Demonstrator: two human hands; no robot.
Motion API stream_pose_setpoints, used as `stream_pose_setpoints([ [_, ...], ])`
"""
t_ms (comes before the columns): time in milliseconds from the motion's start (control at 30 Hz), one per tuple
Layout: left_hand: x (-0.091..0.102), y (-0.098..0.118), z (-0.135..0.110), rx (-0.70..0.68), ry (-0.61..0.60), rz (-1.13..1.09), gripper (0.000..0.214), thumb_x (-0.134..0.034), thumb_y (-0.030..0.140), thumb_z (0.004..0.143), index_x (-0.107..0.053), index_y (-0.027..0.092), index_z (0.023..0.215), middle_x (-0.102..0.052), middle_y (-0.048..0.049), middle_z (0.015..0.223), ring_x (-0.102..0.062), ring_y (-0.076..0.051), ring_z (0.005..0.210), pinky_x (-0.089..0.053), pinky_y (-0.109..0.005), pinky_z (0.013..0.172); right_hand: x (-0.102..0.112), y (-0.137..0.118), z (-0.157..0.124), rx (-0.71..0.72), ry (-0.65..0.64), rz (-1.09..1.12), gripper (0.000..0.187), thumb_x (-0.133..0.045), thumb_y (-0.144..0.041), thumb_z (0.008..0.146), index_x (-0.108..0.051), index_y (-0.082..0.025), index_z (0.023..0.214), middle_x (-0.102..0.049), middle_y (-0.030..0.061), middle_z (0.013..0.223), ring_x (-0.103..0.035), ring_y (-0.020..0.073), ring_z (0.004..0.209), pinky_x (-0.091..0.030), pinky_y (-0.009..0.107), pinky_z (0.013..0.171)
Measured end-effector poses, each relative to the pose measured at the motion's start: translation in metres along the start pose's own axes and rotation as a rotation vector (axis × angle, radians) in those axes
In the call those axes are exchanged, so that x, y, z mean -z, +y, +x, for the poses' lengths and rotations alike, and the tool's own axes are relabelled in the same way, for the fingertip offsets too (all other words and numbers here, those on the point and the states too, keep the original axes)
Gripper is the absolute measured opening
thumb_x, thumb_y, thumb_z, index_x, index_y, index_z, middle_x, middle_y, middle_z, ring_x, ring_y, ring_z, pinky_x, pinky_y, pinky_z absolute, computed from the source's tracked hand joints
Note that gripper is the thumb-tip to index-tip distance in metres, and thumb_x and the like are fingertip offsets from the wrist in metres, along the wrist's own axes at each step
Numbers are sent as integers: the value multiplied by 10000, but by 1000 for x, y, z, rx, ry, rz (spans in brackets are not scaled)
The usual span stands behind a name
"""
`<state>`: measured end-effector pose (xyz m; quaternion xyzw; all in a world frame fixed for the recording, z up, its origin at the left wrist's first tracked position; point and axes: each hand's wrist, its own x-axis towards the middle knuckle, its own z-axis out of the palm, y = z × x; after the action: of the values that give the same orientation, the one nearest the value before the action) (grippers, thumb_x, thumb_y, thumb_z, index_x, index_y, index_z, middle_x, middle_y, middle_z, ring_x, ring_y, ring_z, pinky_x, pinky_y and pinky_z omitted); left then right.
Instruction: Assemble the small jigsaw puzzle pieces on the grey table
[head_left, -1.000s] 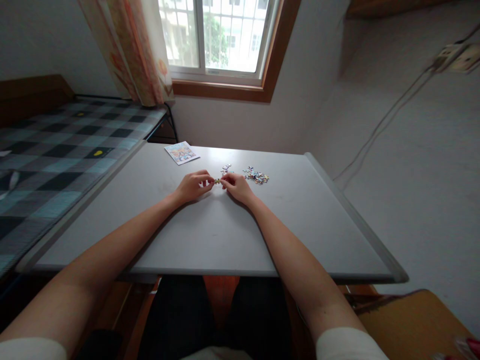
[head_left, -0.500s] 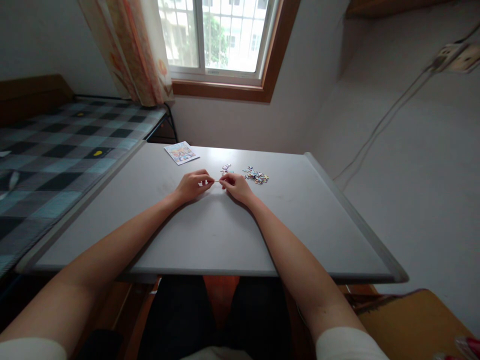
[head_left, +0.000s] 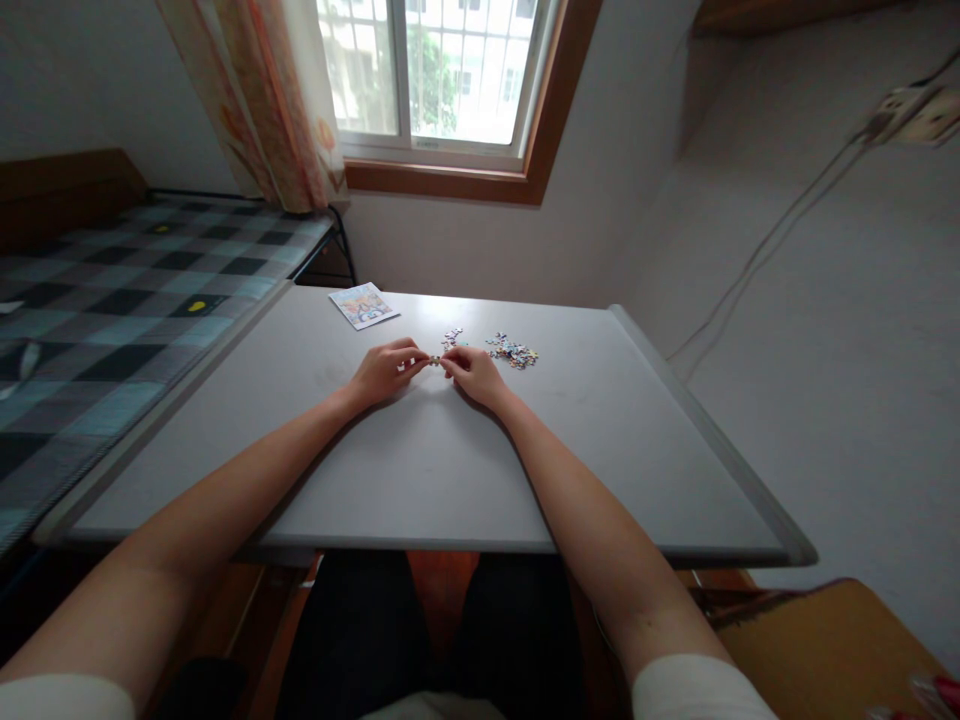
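Observation:
My left hand (head_left: pixel 384 371) and my right hand (head_left: pixel 470 373) rest on the grey table (head_left: pixel 420 470) with their fingertips meeting in a pinch. Between them they hold a small jigsaw piece (head_left: pixel 434 361), gripped from both sides. Just beyond the fingers lies a small cluster of puzzle pieces (head_left: pixel 451 338). A larger scatter of colourful loose pieces (head_left: pixel 512 351) lies to the right of it. A picture card (head_left: pixel 364 305) lies flat at the table's far left.
A bed with a checked blue and black cover (head_left: pixel 112 310) runs along the table's left edge. A curtain (head_left: pixel 259 100) and a window (head_left: pixel 435 75) are behind. A white wall with a cable (head_left: pixel 757 250) stands to the right. A wooden surface (head_left: pixel 817 650) lies at bottom right.
The hands stay in place. The piece pinched between the fingertips has turned slightly, looking edge-on half a second ago and showing more face now.

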<state>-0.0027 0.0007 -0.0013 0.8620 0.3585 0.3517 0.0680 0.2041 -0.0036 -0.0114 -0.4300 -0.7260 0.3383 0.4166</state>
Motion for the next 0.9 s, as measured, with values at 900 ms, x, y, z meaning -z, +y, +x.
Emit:
stream_pose_setpoints([
  [900, 4, -5, 2, 386, 40, 284, 326, -680, 326, 718, -627, 228, 1025, -643, -54, 958, -563, -279, 979, -322, -434, 901, 81, 24, 5, -413, 589, -120, 175, -621, -288, 690, -681, -124, 695, -689, 66, 640, -624, 161, 576, -489, 255, 576],
])
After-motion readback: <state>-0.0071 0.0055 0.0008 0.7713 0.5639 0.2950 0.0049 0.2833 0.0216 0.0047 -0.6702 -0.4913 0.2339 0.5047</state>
